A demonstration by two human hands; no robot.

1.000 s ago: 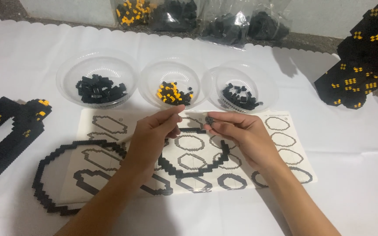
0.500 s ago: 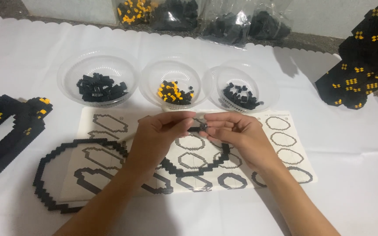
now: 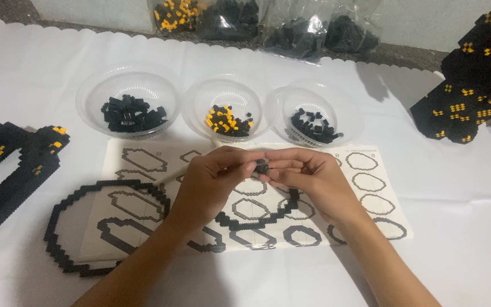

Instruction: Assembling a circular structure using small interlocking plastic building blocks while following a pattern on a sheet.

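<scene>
My left hand [image 3: 211,182] and my right hand [image 3: 308,179] meet above a printed paper sheet [image 3: 143,156] with ring outlines. Between the fingertips of both hands sits a small black brick piece [image 3: 261,167]. A thin pale stick [image 3: 169,176] runs out from my left hand toward the left. On the sheet lies a large black brick ring [image 3: 66,227] at the left, and smaller black rings [image 3: 302,235] lie below my hands.
Three clear plastic bowls stand behind the sheet: black bricks [image 3: 129,113], black and yellow bricks [image 3: 227,120], black bricks [image 3: 313,126]. Bags of bricks [image 3: 291,25] line the back. Black-and-yellow built shapes stand far left [image 3: 7,170] and far right [image 3: 473,91].
My hands have drawn closer together and dropped slightly toward the sheet, with the small black piece now pinched between both.
</scene>
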